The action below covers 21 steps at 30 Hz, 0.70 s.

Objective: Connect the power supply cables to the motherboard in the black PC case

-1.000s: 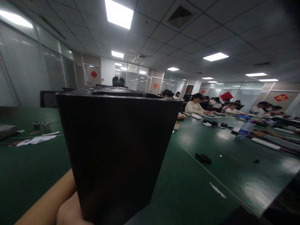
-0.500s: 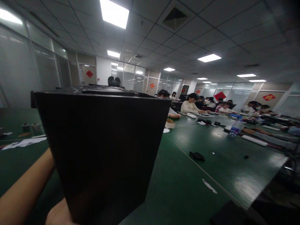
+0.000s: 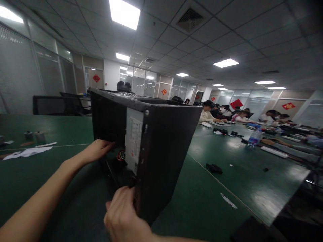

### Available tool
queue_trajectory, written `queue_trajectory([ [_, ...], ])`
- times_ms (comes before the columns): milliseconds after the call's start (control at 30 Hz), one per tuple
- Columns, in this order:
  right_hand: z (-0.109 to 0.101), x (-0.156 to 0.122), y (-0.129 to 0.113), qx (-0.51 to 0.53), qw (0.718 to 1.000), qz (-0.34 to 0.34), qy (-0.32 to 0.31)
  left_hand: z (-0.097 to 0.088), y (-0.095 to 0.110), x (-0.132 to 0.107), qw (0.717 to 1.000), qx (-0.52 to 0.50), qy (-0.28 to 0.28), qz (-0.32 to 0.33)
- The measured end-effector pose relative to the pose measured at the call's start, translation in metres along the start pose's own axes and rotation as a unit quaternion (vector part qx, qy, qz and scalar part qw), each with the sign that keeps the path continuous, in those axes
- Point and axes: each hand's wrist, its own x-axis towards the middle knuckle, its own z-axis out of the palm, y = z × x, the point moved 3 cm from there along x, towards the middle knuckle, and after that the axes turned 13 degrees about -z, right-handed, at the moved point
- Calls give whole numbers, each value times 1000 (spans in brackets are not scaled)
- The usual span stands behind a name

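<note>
A black computer case (image 3: pixel 161 148) stands on the green table (image 3: pixel 207 198) right in front of me, its open side turned toward me. A silver power supply with a white label (image 3: pixel 133 137) and coloured wires (image 3: pixel 121 155) show inside. My left hand (image 3: pixel 97 150) reaches into the open side, fingers touching the inner edge; they are partly hidden. My right hand (image 3: pixel 124 215) grips the case's near lower corner, fingers wrapped round its edge.
White paper scraps (image 3: pixel 26 152) and small cylinders (image 3: pixel 34 135) lie at the left. Black office chairs (image 3: pixel 54 105) stand behind. A small black item (image 3: pixel 214 168) lies to the right. Several people sit at the far right with a water bottle (image 3: pixel 253 137).
The case has been turned, so its open side and power supply now face me instead of a plain black panel. My left hand moved forward into the opening; my right hand now grips the near corner.
</note>
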Motion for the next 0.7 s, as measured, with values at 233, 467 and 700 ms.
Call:
queue_trajectory([
  [233, 36, -64, 78, 18, 997, 48, 55, 31, 23, -6, 974, 190, 50, 114],
  [467, 130, -122, 149, 58, 986, 41, 149, 50, 73, -21, 968, 207, 108, 89],
  [700, 175, -151, 163, 55, 982, 76, 165, 58, 98, -42, 973, 208, 39, 96],
])
